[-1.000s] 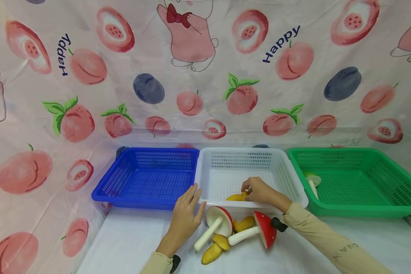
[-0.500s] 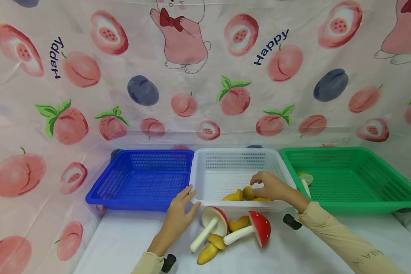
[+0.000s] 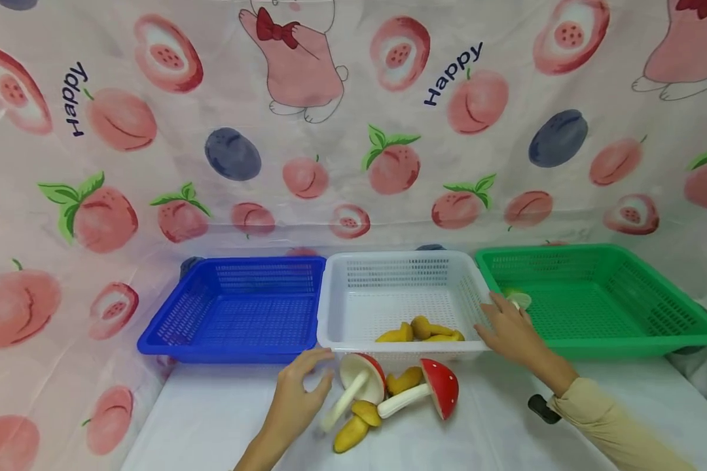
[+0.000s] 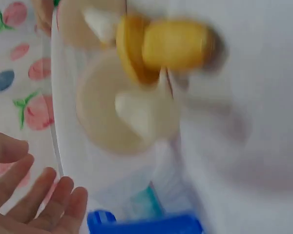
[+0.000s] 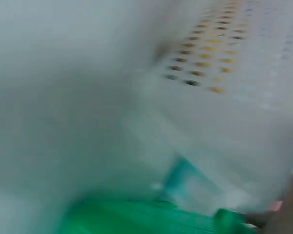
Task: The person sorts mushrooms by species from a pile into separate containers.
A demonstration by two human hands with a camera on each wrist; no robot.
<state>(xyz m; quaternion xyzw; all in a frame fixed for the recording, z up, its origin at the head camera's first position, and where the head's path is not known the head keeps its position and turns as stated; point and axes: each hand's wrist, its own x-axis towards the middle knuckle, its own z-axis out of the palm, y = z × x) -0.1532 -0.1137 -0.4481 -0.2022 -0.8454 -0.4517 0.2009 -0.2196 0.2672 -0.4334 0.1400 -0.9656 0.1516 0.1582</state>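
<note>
My left hand [image 3: 294, 399] hovers beside a red-capped toy mushroom [image 3: 362, 379], its fingers relaxed and holding nothing. In the left wrist view the left hand's fingers [image 4: 44, 200] are spread apart from that mushroom's pale underside [image 4: 100, 107]. A second red-capped mushroom [image 3: 440, 389] lies to the right, with a yellow mushroom [image 3: 350, 432] in front and another yellow mushroom [image 3: 405, 379] between them. My right hand [image 3: 515, 333], with nothing in it, is over the front corner where the white basket [image 3: 342, 347] and green basket [image 3: 613, 347] meet. Several yellow mushrooms [image 3: 427, 327] lie in the white basket.
A blue basket [image 3: 230, 356] stands left of the white one. Inside the green basket lies a green-capped mushroom [image 3: 518, 300], partly hidden by the right hand. A fruit-print cloth [image 3: 330, 144] hangs behind the baskets. White cloth [image 3: 477, 432] covers the table.
My right hand has let go of a yellow mushroom in the white basket and moved right, out over the rim. My left hand has drawn back from the basket rim, lower toward the mushrooms.
</note>
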